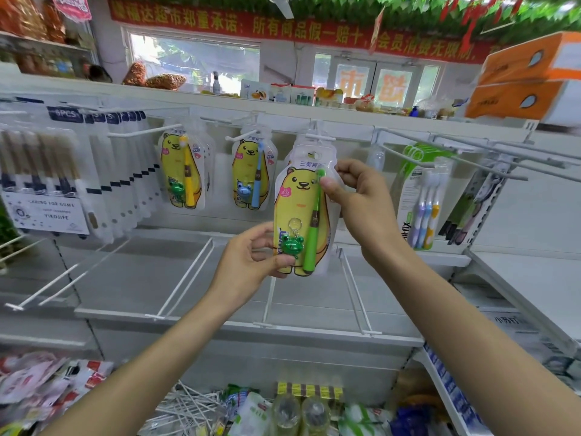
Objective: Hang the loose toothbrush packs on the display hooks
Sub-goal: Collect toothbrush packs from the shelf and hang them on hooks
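White shop shelving fills the frame, with a pegboard wall (352,215) of wire display hooks across the middle and a window and red banner (283,26) along the top. At the centre, a person holds up a toothbrush pack (301,215) shaped like a yellow bear, with a green toothbrush and a green frog keyring sealed inside. The left hand (251,259) grips the pack's lower left edge, thumb in front by the frog and fingers curled behind. The right hand (355,190) pinches the upper right corner, thumb pressed on the front near the brush head, fingers clamped behind. The pack's hang hole sits just under the tip of a white hook (320,137); whether it is threaded on cannot be told. To the left in the frame, two more bear packs, one with a yellow brush (184,171) and one with a blue brush (253,174), hang on their own hooks. Loose packets (47,382) lie heaped at the lower left of the frame.
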